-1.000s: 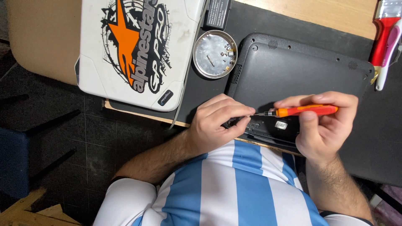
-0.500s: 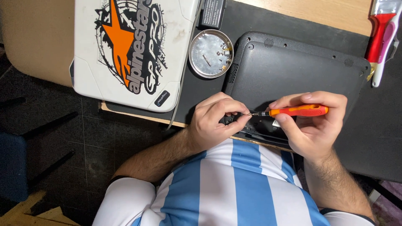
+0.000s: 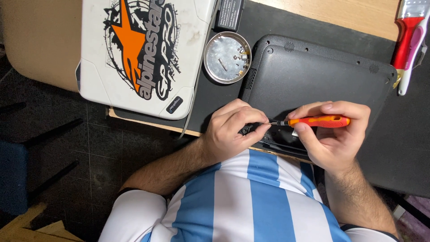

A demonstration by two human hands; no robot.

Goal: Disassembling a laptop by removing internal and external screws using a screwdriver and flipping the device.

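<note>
In the centre of the frame, the right hand [image 3: 333, 134] grips an orange-handled screwdriver [image 3: 316, 121], held level with its tip pointing toward the frame's left. The left hand [image 3: 235, 130] pinches its fingertips closed around that tip; whatever small part sits between them is hidden. Both work over the lower edge of an upturned black laptop [image 3: 313, 76], whose near edge is covered by the hands. At upper centre sits a round metal dish [image 3: 227, 57] holding tiny screws, hard to make out. A white stickered laptop [image 3: 143, 49] lies upper left, cut off by the top edge.
</note>
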